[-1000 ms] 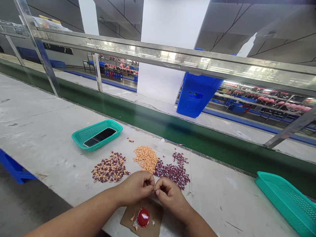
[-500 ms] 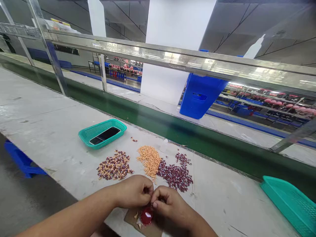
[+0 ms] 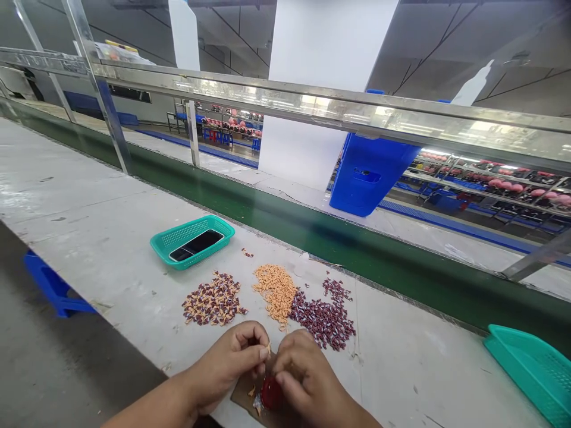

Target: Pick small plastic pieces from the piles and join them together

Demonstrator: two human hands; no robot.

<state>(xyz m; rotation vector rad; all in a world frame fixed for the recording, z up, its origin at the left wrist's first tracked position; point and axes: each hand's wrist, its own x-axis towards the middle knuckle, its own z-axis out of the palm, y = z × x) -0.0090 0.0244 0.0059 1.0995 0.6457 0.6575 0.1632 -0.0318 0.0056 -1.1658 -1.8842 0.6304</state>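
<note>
The person's left hand (image 3: pixel 241 356) is pinching a small, pale-orange piece (image 3: pixel 268 348) between thumb and forefinger, just above a brown, flat board (image 3: pixel 241 397). The right hand (image 3: pixel 307 374) is curling beside it, fingertips bunching over a small, round, red dish-like object (image 3: pixel 270 393); whether they are gripping anything cannot be told, and the hand is partly hiding the dish's inside. A turquoise, perforated plastic basket (image 3: pixel 161 251) is holding a black-faced, pale-edged flat device (image 3: pixel 203 242). Another turquoise perforated basket (image 3: pixel 513 351) is extending past the right edge. Beyond the green belt (image 3: pixel 294 223), a blue plastic bin (image 3: pixel 368 193) is standing, its inside hidden.
</note>
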